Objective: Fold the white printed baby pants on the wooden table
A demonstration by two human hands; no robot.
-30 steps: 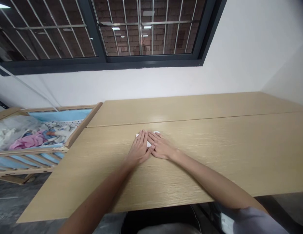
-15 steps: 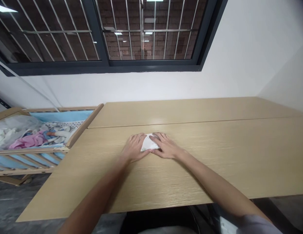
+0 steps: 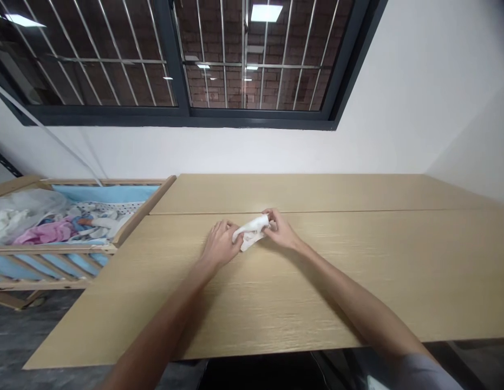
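Note:
A small folded white cloth (image 3: 252,229) with faint printed marks is between my two hands over the wooden tabletop. Its exact kind I cannot make out. My right hand (image 3: 279,229) pinches the cloth's right end between thumb and fingers, holding that end up. At the other end, my left hand (image 3: 223,241) grips the left edge with its thumb against the cloth, fingers curled and resting low near the table. The upper part of the cloth is rolled or folded over, and its lower corner hangs toward me.
The pale wooden table (image 3: 381,271) has a seam running across it near the back. To the left stands a wooden crib (image 3: 146,208) with blue lining, holding crumpled clothes (image 3: 48,230). Behind are a white wall and a barred window (image 3: 252,116).
Both hands lay flat, pressing the white cloth on the table. Now my right hand has pinched its right end and lifted it, while my left thumb and fingers have closed at the left edge.

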